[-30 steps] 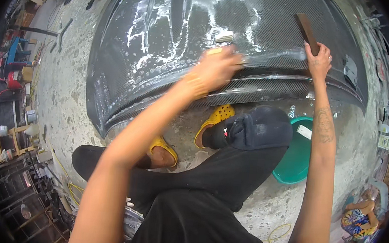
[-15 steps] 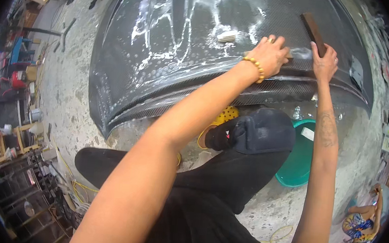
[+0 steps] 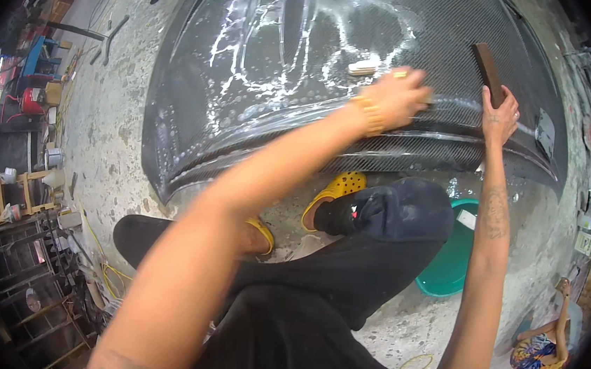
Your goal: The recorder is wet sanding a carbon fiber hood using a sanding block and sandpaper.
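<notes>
A wet, black carbon-weave car hood (image 3: 463,30) lies in front of me, streaked with water and pale suds. My left hand (image 3: 396,98), blurred by motion, is low over its near part with the fingers curled down. Something dark shows by those fingertips, too smeared to make out. Farther right, my right hand (image 3: 500,121) grips the lower end of a long dark brown sanding block (image 3: 487,66), which points away from me along the hood. A small pale block (image 3: 363,67) rests on the wet surface just beyond my left hand.
A green basin (image 3: 435,274) with a white piece in it stands on the concrete floor (image 3: 115,112) beside my knee. My yellow clogs (image 3: 343,184) are close to the hood's front edge. Racks and clutter (image 3: 34,281) line the left; another person (image 3: 537,357) is at the lower right.
My left hand has shifted slightly and is now blurred. The right hand and its sanding block sit a little lower and farther right in view. The whole scene has shifted slightly downward.
</notes>
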`<state>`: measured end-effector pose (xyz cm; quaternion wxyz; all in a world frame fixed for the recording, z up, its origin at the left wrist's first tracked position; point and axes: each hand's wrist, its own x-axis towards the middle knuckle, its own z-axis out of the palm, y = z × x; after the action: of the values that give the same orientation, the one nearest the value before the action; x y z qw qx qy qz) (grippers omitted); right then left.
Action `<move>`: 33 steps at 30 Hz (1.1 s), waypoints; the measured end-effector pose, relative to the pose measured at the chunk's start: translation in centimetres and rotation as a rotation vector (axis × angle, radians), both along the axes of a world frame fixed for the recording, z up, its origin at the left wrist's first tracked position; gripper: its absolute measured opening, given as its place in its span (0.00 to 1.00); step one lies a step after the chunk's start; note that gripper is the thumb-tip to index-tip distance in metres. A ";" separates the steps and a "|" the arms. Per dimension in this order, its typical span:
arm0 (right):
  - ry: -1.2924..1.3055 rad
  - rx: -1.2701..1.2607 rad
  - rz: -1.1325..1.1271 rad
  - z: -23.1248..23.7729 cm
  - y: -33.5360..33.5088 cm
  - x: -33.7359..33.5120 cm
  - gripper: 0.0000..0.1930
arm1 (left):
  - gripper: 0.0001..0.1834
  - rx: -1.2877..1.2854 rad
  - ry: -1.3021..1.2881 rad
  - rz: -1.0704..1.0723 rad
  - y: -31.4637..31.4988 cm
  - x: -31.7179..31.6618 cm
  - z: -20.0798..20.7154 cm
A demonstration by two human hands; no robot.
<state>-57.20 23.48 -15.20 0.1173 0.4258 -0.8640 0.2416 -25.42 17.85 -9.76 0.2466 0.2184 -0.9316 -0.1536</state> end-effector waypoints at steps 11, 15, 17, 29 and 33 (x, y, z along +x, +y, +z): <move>0.041 -0.029 0.027 0.5 1.8 -2.7 0.38 | 0.20 0.109 -0.246 0.491 8.7 32.1 4.1; 0.046 -0.070 0.030 0.0 1.8 -2.6 0.39 | 0.18 0.158 -0.050 0.179 3.1 13.6 0.7; 0.044 -0.145 0.087 -0.2 0.9 -2.3 0.40 | 0.14 0.077 0.010 0.115 1.2 5.9 0.0; -0.226 0.050 1.295 5.9 -8.0 18.5 0.21 | 0.22 0.172 -0.258 0.473 8.3 29.7 3.3; -0.220 0.022 1.171 5.2 -6.2 15.5 0.18 | 0.24 0.122 -0.156 0.262 4.0 19.0 0.8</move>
<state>-41.73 17.29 -9.97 -0.1298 0.8050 -0.4951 0.3000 -6.42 21.88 -8.93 0.1776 0.3640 -0.9004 -0.1588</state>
